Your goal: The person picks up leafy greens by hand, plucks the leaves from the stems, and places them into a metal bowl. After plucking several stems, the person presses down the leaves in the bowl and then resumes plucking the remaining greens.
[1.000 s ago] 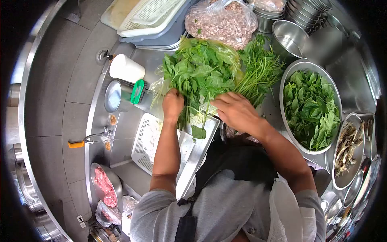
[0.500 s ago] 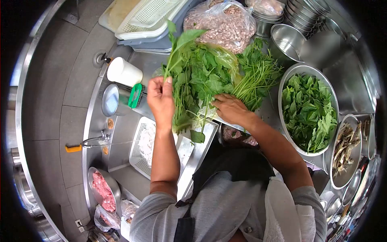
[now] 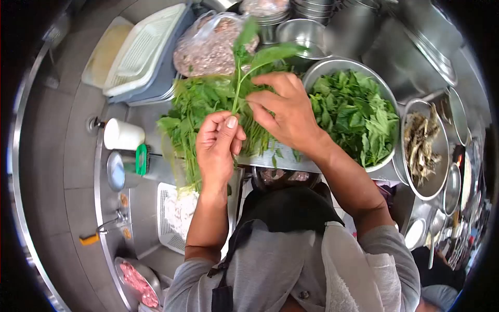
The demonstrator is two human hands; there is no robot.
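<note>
A leafy green sprig [image 3: 238, 86] stands upright in front of me, its stem pinched between the thumb and fingers of my left hand [image 3: 215, 143]. Beside it my right hand [image 3: 293, 112] has its fingers bent and spread apart, with the fingertips close to the sprig's stem and leaves. Behind both hands lies a heap of leafy greens [image 3: 189, 106] on the metal counter, partly in clear plastic. To the right, a large metal bowl [image 3: 347, 61] holds many loose green leaves [image 3: 356, 112].
Dried fish [image 3: 422, 145] fill a bowl at the right. A bag of minced meat [image 3: 208, 49] and stacked plastic baskets [image 3: 148, 47] stand at the back. Left are a white tub [image 3: 123, 134], a green brush [image 3: 141, 159], a sink basket [image 3: 165, 218] and a bowl of meat [image 3: 138, 283].
My right hand has left the heap of greens and come up beside the sprig in my left hand. The view has turned toward the right.
</note>
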